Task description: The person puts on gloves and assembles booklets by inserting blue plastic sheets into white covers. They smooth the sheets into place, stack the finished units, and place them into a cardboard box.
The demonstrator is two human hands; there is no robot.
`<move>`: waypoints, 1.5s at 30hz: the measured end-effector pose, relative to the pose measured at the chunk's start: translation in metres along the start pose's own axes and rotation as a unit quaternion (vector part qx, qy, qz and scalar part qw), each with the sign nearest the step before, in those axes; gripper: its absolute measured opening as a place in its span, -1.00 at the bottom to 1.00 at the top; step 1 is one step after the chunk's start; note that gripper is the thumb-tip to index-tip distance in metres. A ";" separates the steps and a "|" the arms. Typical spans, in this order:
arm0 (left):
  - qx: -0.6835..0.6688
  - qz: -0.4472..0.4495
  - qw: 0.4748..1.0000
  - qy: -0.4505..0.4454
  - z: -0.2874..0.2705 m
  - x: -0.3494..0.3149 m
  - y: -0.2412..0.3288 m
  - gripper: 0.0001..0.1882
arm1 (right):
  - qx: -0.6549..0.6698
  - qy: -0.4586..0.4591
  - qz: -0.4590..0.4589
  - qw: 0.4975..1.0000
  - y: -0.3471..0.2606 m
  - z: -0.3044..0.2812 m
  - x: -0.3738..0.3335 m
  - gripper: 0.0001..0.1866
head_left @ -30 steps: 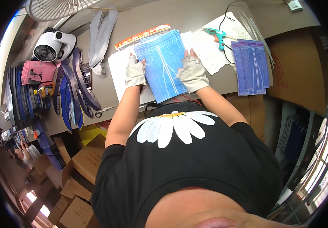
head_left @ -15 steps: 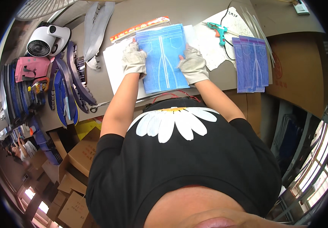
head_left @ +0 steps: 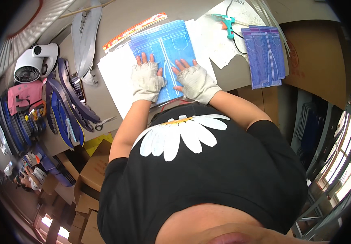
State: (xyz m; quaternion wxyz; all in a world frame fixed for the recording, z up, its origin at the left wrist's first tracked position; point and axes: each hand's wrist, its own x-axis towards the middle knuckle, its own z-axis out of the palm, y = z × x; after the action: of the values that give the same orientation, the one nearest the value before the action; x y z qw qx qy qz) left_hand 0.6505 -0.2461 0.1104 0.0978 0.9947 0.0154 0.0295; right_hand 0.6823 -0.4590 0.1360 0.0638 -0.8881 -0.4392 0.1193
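A blue sheet printed like denim trousers (head_left: pixel 171 40) lies over white sheets (head_left: pixel 118 69) on the table. My left hand (head_left: pixel 147 81), in a pale fingerless glove, rests flat on the sheet's left part with its fingers stretched out. On the lower right part lies my right hand (head_left: pixel 195 81), gloved the same way, its fingers spread on the print. Both palms hide the lower part of the sheet. Behind it runs a red and yellow printed strip (head_left: pixel 136 30).
At right lie a teal glue gun (head_left: pixel 229 26) on a stained white sheet (head_left: pixel 220 55) and more denim-print sheets (head_left: pixel 267 57). To the left are a white fan (head_left: pixel 29 67), a pink pouch (head_left: pixel 25 97), dark curved pieces (head_left: pixel 67 110) and scissors (head_left: pixel 102 123). Cardboard boxes (head_left: pixel 96 162) stand below.
Both hands have left the sheet's side edges and now lie flat on its lower half, closer together. The sheet sits slightly more tilted. The whole view has shifted a little.
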 end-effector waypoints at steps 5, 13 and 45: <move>-0.004 -0.007 1.000 -0.022 0.002 0.000 0.001 -0.30 | -0.061 0.092 0.094 0.989 0.043 -0.009 0.079 -0.23; 0.032 -0.019 0.997 -0.070 0.007 0.022 -0.007 -0.28 | -0.069 0.151 0.101 0.981 0.088 -0.009 0.154 -0.19; -0.654 -0.449 0.600 -0.108 -0.035 0.050 -0.006 -0.50 | 0.510 0.079 0.487 0.705 0.046 -0.008 0.058 -0.57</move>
State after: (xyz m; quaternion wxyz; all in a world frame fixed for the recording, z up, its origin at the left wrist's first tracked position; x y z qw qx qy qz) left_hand 0.6982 -0.2317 0.1466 0.7237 0.5290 0.4255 -0.1238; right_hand 0.7538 -0.4411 0.1246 0.4742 -0.8168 0.1883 0.2693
